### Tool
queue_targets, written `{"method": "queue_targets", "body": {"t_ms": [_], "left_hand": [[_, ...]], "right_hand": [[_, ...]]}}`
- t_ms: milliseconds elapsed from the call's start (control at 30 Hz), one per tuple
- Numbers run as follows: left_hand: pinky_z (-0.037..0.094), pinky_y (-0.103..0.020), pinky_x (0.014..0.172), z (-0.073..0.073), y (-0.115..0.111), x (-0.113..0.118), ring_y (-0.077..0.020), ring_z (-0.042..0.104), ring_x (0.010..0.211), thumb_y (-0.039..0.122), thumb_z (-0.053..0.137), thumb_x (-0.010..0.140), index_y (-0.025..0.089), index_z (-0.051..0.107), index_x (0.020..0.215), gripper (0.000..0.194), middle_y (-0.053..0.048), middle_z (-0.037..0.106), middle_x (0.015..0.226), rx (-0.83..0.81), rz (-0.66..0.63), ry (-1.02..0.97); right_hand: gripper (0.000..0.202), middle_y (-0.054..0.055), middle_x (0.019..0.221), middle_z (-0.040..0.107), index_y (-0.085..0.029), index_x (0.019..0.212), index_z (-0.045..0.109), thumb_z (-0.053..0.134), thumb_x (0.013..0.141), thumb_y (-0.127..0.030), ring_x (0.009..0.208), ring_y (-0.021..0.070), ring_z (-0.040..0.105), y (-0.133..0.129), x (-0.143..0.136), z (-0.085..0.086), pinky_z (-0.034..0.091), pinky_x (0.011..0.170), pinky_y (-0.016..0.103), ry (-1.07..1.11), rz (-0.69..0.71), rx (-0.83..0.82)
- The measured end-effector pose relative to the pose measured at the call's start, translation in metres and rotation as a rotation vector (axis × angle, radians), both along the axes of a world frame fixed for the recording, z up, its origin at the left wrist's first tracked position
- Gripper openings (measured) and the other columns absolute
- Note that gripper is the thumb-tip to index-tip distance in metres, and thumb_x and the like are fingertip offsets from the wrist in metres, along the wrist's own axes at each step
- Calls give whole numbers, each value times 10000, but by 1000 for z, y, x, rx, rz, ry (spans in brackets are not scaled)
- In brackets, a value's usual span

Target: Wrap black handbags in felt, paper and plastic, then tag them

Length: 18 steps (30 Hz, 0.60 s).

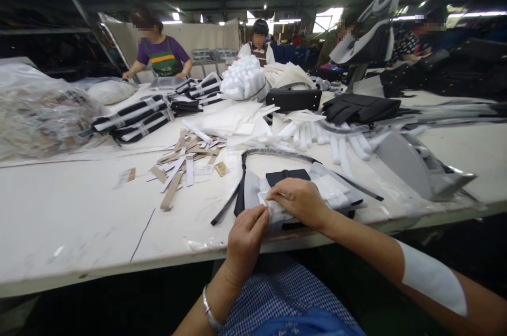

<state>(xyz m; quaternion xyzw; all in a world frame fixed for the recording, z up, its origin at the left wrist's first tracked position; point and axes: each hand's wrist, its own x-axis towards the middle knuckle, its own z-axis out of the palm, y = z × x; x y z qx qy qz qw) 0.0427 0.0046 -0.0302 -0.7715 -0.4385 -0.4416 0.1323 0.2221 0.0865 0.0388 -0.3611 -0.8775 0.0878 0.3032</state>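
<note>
Two hands are meeting at the near table edge: I'm seeing my left hand and right hand pinching a crinkled white paper wad, fingers closed on it, against a flat black bag wrapped in clear film. Its thin strap is trailing left. Cardboard strips are lying scattered beyond, white paper rolls further back.
</note>
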Motion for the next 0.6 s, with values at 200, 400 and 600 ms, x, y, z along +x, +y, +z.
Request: {"method": "queue_targets", "body": {"t_ms": [200,400,600], "left_hand": [[554,-341,953,-2,-1,-4,-201,675,1047,146,517,958,153,610,1248,305,-110,720,1120,-90,-26,-87],[550,-309,946,3,0,-4,-184,662,1052,79,520,938,152,583,1311,386,-105,711,1106,-105,-70,-95],[586,-352,895,2,-1,-8,-213,664,1081,103,527,952,219,640,1270,356,-112,699,1121,-90,-79,-8]], "right_hand": [[97,-3,809,737,-240,831,744,733,855,-333,773,168,672,16,-1,1,441,713,263,-167,-20,-209],[133,-7,799,665,-184,785,639,738,830,-261,742,140,591,27,-3,3,372,654,238,-196,58,-372],[138,-25,776,632,-191,806,590,715,826,-248,681,120,549,36,-8,4,313,597,221,-235,41,-510]]}}
